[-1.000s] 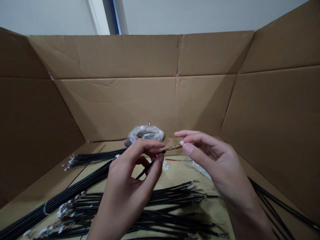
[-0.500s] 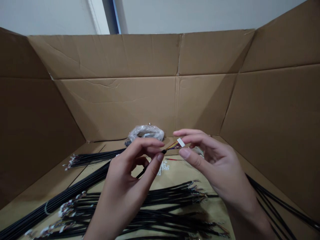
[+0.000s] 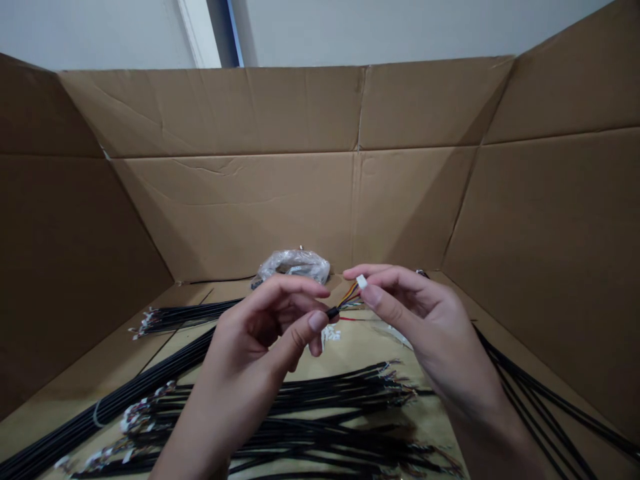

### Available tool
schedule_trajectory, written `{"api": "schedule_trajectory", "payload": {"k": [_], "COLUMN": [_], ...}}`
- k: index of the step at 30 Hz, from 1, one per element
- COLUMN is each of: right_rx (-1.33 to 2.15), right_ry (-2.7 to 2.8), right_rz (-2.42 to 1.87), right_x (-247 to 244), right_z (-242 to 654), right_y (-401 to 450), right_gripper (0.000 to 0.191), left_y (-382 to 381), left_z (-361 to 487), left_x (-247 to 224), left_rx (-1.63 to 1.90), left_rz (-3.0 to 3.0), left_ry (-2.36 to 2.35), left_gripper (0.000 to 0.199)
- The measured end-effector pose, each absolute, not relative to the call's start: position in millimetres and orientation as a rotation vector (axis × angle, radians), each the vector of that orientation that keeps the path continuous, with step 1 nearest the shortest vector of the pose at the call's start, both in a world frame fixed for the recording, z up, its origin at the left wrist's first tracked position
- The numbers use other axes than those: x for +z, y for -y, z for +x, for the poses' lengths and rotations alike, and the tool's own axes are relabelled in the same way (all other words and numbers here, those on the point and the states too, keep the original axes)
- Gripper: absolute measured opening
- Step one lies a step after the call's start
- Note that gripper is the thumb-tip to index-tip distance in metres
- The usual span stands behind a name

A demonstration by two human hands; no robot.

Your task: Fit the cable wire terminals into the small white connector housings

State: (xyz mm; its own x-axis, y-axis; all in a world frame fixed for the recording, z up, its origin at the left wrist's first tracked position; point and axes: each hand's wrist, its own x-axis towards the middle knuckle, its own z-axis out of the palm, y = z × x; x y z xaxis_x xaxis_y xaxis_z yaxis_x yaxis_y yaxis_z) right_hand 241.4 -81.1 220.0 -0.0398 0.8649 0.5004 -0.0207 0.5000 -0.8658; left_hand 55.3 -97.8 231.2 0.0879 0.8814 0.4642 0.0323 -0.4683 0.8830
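We're looking down into a big opened cardboard box [image 3: 230,213], its flaps folded up and a pale wall [image 3: 380,30] rising behind it. Black cables cover much of the box floor: a long bundle [image 3: 115,393] runs in from the near left corner, a shorter bunch [image 3: 185,315] lies toward the far left, a wide spread [image 3: 320,413] fills the near middle, and more lines [image 3: 540,400] stretch along the right wall. Up against the far wall sits a crumpled plastic bag [image 3: 294,265]. Now to the action, right at centre, above the floor: the left hand [image 3: 260,340] has a narrow grip on the end of a black cable [image 3: 333,312], pinched between thumb and fingers, while the right hand [image 3: 420,320] has a narrow grip on a small white connector [image 3: 361,282], thumb and forefinger on it. Between them, a short run of coloured wires [image 3: 349,297] joins cable to connector. Just below, small white bits [image 3: 330,335] and a thin red wire [image 3: 353,319] lie on the floor.
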Motion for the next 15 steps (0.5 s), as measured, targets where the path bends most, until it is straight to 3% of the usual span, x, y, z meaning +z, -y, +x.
{"api": "schedule_trajectory", "payload": {"k": [15], "right_rx": [0.768], "right_ry": [1.432], "right_rz": [-0.708], "right_x": [223.9], "right_z": [239.6], "right_y": [87.8], "right_gripper": [0.012], "left_y": [80.9], "left_z": [47.0], "left_x": [224.3], "left_rx": [1.199], "left_rz": [1.361], "left_ry": [-0.602], "left_gripper": [0.008]}}
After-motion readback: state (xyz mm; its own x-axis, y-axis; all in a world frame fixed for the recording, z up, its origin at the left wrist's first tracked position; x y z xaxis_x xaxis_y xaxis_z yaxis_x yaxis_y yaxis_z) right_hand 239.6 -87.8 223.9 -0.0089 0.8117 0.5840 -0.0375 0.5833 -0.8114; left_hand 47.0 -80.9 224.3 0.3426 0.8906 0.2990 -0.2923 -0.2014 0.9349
